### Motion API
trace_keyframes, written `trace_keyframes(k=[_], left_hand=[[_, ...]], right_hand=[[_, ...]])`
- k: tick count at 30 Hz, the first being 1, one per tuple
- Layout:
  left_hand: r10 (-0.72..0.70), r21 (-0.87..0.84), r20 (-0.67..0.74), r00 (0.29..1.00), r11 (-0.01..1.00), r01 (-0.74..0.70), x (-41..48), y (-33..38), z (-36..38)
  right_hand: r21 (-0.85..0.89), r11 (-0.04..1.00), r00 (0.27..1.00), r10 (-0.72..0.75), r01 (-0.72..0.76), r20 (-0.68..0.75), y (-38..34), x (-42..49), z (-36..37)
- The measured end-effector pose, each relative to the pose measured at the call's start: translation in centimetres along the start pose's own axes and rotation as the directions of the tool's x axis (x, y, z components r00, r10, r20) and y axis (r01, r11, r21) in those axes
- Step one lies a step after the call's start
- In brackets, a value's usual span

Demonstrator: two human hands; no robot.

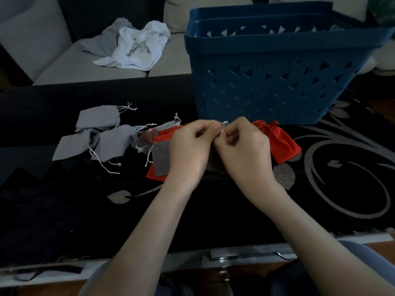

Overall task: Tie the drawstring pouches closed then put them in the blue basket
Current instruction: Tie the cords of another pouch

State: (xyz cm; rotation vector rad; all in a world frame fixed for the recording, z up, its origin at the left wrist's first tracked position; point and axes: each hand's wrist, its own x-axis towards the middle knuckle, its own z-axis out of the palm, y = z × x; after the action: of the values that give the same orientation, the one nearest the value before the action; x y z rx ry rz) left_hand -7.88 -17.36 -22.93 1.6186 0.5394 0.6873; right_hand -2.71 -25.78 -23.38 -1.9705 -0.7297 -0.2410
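The person is working on the tying step. The left hand [192, 146] and the right hand [241, 150] are meeting over the middle of the black table [235, 210], on the near side of the blue basket [256, 92]. Both hands are curling their fingers and pinching a pale cord [224, 124], which is showing as a small loop between the fingertips. The pouch being tied is hanging under the hands. Only a dark part of this dark pouch [214, 165] is showing between the wrists, so I cannot tell its real colour.

Just beside the right hand, a red pouch [280, 144] is lying with its mouth gathered, close to the foot of the basket. To the left, several grey pouches [98, 118] and other red ones [168, 131] are lying in a loose heap with white strings spreading out. They are probably waiting for their turn, so much of the task seems to remain. Whether the basket is holding anything, I cannot tell.

The next move is, I think, asking for a firm pull on both cord ends to close the knot. After that, the pouch is needing a lift over the high near rim of the basket before the fingers let it go.
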Motion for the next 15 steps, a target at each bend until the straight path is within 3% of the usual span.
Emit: trace_keyframes(k=[4, 7, 9, 12, 15], left_hand=[[0.06, -0.005, -0.017, 0.998, 0.998, -0.06, 0.2, 0.4, -0.1], [0.02, -0.188, 0.025, 0.999, 0.982, -0.015, 0.2, 0.6, -0.1], [-0.004, -0.297, 0.073, 0.997, 0.955, 0.025, 0.3, 0.8, -0.1], [0.011, -0.402, 0.171, 0.985, 0.914, 0.06, 0.3, 1.0, -0.3], [0.058, -0.421, 0.303, 0.951, 0.904, 0.079, 0.6, 1.0, -0.8]], right_hand=[[0.157, 0.979, 0.985, 0.112, -0.132, 0.127, -0.3, 0.8, -1.2], [0.329, 0.913, 0.948, 0.151, -0.243, 0.281, -0.3, 1.4, -2.0], [0.442, 0.827, 0.901, 0.165, -0.348, 0.401, -0.4, 1.7, -2.7], [0.57, 0.594, 0.787, 0.188, -0.567, 0.587, -0.5, 2.0, -3.6], [0.568, 0.528, 0.722, 0.134, -0.632, 0.679, -0.2, 2.2, -4.4]])
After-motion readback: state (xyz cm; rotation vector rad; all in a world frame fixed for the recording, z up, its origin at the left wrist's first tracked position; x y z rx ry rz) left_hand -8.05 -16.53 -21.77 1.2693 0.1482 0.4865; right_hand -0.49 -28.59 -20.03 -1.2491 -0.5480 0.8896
